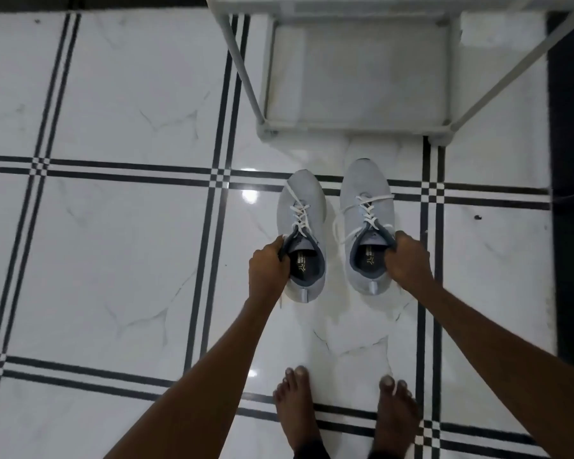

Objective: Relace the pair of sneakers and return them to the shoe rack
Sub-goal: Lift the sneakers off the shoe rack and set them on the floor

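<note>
Below, both arms reach down, left hand (pixel 268 264) and right hand (pixel 408 260) each clamping a sneaker collar.

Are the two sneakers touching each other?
Apart. The head view shows a strip of bare white floor between the left sneaker and the right sneaker along their whole length.

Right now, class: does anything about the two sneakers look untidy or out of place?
Yes. Both sneakers' laces hang loose: on the left sneaker an end trails over the toe; on the right sneaker loops spill sideways. The left hand and right hand grip the collars.
</note>
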The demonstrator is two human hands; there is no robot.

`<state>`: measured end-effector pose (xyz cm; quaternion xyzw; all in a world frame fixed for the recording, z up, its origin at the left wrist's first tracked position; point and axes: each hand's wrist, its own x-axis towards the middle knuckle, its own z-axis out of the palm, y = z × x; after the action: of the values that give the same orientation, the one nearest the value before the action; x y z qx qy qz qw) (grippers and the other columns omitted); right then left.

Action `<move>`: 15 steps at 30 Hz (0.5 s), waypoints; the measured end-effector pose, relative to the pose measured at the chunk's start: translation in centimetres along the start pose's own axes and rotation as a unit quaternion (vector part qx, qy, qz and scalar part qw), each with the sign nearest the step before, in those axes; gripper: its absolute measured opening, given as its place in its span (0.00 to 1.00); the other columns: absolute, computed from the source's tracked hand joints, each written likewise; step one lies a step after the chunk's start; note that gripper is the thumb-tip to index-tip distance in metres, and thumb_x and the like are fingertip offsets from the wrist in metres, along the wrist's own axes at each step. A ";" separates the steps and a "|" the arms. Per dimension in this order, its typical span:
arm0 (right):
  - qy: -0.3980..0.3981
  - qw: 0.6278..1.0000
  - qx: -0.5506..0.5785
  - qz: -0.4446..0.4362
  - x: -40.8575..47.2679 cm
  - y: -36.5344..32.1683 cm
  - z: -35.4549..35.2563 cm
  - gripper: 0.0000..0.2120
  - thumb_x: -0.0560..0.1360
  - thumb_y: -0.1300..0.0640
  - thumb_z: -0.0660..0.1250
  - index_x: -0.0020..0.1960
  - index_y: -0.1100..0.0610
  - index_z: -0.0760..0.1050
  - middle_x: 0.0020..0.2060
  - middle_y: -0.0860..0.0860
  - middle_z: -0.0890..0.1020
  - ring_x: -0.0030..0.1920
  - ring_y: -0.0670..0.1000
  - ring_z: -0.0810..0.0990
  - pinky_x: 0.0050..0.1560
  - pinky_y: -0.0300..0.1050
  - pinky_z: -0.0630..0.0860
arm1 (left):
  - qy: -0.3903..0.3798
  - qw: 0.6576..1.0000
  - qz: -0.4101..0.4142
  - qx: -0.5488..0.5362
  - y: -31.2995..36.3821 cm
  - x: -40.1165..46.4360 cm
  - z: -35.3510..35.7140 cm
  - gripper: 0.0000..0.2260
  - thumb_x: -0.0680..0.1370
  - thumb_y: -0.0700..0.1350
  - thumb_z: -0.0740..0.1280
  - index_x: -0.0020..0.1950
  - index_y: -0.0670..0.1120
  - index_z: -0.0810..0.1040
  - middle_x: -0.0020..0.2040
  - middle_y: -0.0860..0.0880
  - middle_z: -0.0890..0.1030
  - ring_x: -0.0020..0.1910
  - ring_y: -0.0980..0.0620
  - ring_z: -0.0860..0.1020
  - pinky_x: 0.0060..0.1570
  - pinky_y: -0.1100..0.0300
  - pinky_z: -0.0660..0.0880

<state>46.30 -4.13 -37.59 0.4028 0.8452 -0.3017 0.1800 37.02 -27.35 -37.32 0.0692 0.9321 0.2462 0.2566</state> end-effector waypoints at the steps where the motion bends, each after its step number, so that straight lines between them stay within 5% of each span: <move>1: 0.005 1.000 -0.005 0.001 1.2 0.8 1.5 0.07 0.75 0.66 0.60 0.50 0.68 0.73 0.48 0.67 0.81 0.49 0.67 0.80 0.45 0.51 0.71 | 0.004 1.000 -0.001 -0.006 -1.0 0.9 1.5 0.21 0.76 0.35 0.60 0.68 0.46 0.77 0.49 0.42 0.85 0.46 0.41 0.82 0.47 0.54 0.76; 10: 0.037 0.998 -0.060 0.002 6.5 3.5 8.0 0.11 0.76 0.63 0.62 0.56 0.68 0.72 0.50 0.67 0.80 0.51 0.68 0.79 0.53 0.59 0.75 | 0.049 0.998 0.008 -0.025 -7.2 6.0 7.1 0.18 0.78 0.35 0.60 0.66 0.44 0.77 0.45 0.44 0.85 0.41 0.44 0.82 0.47 0.50 0.81; 15: 0.196 0.959 -0.193 -0.069 6.4 -1.4 8.3 0.23 0.69 0.56 0.65 0.60 0.66 0.72 0.52 0.65 0.79 0.52 0.64 0.74 0.50 0.57 0.71 | 0.078 0.997 -0.018 -0.021 -9.9 7.4 5.7 0.17 0.77 0.36 0.60 0.63 0.44 0.78 0.37 0.48 0.82 0.31 0.51 0.74 0.31 0.63 0.71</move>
<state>41.82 -6.61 -46.84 0.3525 0.9317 -0.0597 0.0639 33.57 -31.63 -49.75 0.0275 0.9448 0.2661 0.1893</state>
